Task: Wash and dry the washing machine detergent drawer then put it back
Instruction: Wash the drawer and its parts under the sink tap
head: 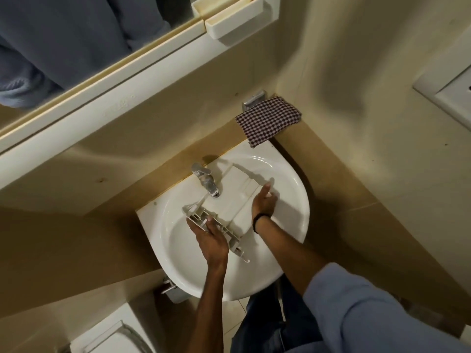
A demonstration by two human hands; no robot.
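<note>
Nearest the camera, a pale blue sleeve (pixel 362 309) covers the right upper arm, with dark trousers and a strip of tiled floor below. From there both bare forearms reach forward over a white sink (pixel 293 200) set into a corner of the beige wall.

The left hand (pixel 210 240) lies on the near end of the detergent drawer (pixel 237 197) — fingers spread over its front panel, thumb at the edge, holding it. The right hand (pixel 263 201), a dark band on its wrist, grips the drawer's right side edge, fingers curled round it and the thumb pointing up along the top.

The drawer lies across the basin, flat pale side up, its far end resting against the back rim just right of the chrome tap (pixel 206 180). A thin stream of water runs from the spout onto the drawer's near left corner.

Beyond the sink, a checked cloth (pixel 267 119) sits in the corner with one end hanging over the rim. Higher still — a white-framed mirror (pixel 63 42) and a small white shelf (pixel 237 24).
</note>
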